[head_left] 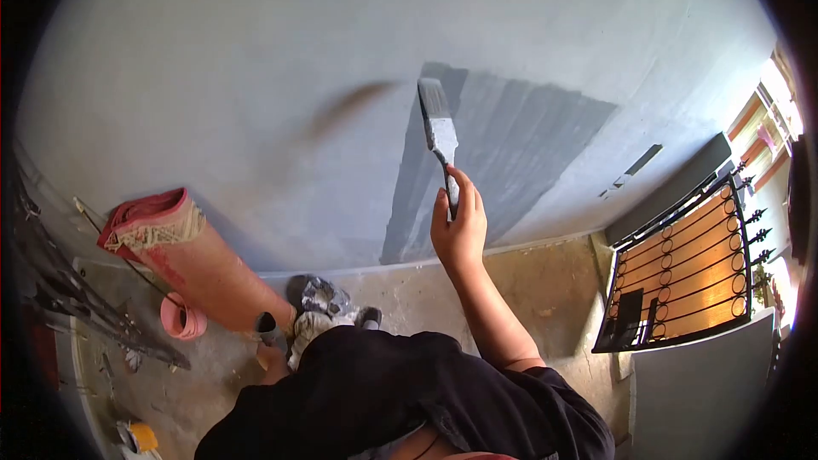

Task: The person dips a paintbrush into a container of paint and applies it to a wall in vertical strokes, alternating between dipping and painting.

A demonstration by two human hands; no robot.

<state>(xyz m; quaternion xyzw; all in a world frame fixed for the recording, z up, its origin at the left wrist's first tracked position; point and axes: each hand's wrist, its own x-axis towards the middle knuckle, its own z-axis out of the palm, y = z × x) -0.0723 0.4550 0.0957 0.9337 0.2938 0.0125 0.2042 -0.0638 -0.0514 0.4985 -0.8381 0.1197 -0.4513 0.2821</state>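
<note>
Head-worn fisheye view, forward and down, close to the wall

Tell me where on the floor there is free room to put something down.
Bare floor lies below the wall, between the right arm and the metal gate. The left side is crowded: rolled carpet, pink pot, poles.

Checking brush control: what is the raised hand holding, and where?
The right hand holds a paintbrush by its handle's lower end, bristles up against the wall.

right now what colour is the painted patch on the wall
The patch is dark grey, on a paler blue-grey wall; head view shows it.
</note>
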